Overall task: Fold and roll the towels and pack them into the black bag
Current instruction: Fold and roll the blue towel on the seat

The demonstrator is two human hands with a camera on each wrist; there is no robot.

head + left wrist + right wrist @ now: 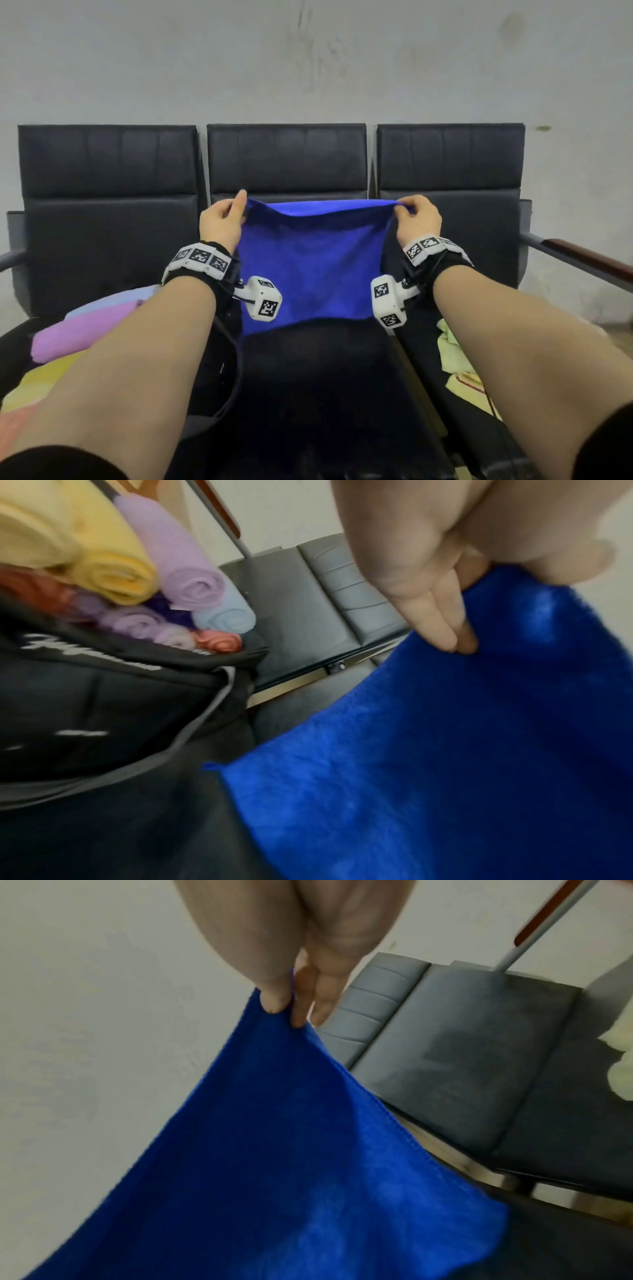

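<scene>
Head view shows the blue towel point(311, 260) hanging spread in the air over the middle seat point(308, 370), its top corners pinched: the left hand point(222, 222) has one corner between thumb and fingers, the right hand point(416, 217) the other. To fold well, I judge both grips should stay level and taut, then bring corner to corner so the edges match before rolling. The black bag point(103, 702), on the left seat, already holds rolled towels point(137, 582). The towel's lower edge is partly hidden behind the wrist cameras, the bag's depth is unseen, and the pale cloths point(455, 356) on the right are cut off.
</scene>
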